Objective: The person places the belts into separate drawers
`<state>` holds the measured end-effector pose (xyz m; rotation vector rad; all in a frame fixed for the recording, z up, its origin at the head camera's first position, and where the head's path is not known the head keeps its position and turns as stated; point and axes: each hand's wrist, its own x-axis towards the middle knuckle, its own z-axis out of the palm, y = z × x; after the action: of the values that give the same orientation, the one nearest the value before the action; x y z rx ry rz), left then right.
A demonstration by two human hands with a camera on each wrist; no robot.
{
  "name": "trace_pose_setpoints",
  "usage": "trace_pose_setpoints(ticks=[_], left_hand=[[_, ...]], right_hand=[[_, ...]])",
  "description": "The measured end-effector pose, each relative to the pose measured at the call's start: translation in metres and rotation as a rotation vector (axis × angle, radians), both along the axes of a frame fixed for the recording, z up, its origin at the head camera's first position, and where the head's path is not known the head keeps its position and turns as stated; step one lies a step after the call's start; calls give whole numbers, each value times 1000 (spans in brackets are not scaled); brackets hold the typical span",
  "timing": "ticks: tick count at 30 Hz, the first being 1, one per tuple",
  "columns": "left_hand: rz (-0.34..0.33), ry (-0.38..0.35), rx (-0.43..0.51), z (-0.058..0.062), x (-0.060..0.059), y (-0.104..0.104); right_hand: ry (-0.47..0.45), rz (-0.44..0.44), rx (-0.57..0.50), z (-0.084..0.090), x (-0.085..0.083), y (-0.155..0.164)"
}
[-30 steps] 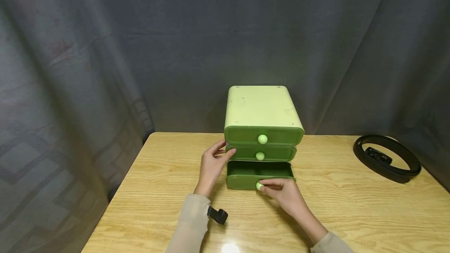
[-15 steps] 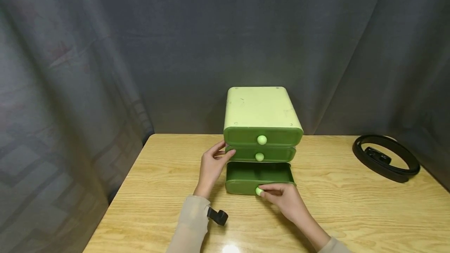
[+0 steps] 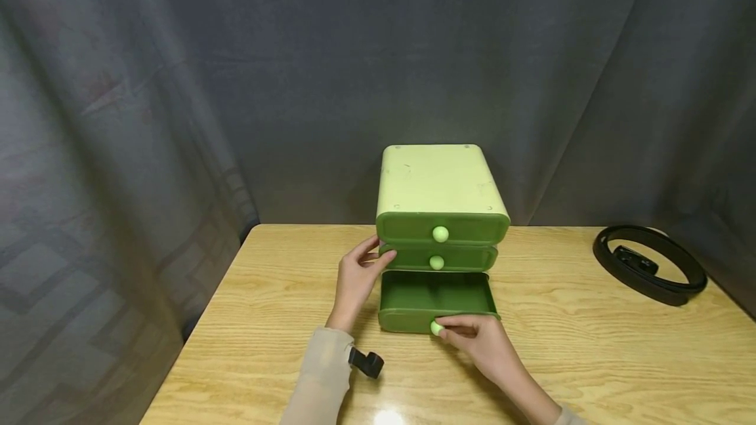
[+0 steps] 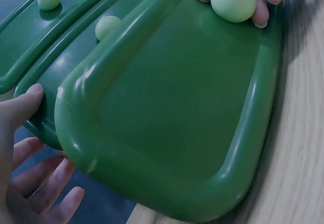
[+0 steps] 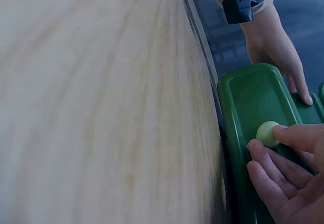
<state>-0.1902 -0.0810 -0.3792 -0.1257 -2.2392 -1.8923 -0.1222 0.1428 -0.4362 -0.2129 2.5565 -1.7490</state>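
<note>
Pinched pale knob (image 3: 436, 328) of bottom drawer (image 3: 434, 300) w/ right hand (image 3: 480, 340), thumb and fingertips (image 5: 288, 133) clamped round it, other fingers curled underneath. Held left side of small green cabinet (image 3: 440, 202) w/ left hand (image 3: 356, 279), thumb (image 4: 20, 107) laid on corner of middle drawer (image 3: 440, 258), fingers nearly straight, a little apart, against cabinet side. Bottom drawer stood pulled well out toward person, inside bare as far as seen; middle and top drawer (image 3: 441, 228) sat pushed in, each w/ own pale knob. Cabinet stood at back-centre of wooden table (image 3: 283, 320), close to grey curtain (image 3: 177, 84). Black strap w/ clip (image 3: 366, 363) worn on left wrist over beige sleeve (image 3: 321, 379). Coiled black belt (image 3: 648, 265) lay well apart at table's far right.
</note>
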Motion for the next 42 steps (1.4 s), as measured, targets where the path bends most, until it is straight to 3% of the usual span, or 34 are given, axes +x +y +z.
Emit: trace_pose_setpoints(ticks=[4,11,32,42], left_hand=[[-9,-11,10,0,0,0],[-3,1,32,-40,-27,-5],[-7,-5,40,-39,-24,-5],[-1,-12,19,-39,-23,-5]], right_hand=[[3,15,-8,0,3,1],[-33,31,-36,2,9,1],[-40,22,-23,-3,25,1],[-61,61,-46,-3,30,4]])
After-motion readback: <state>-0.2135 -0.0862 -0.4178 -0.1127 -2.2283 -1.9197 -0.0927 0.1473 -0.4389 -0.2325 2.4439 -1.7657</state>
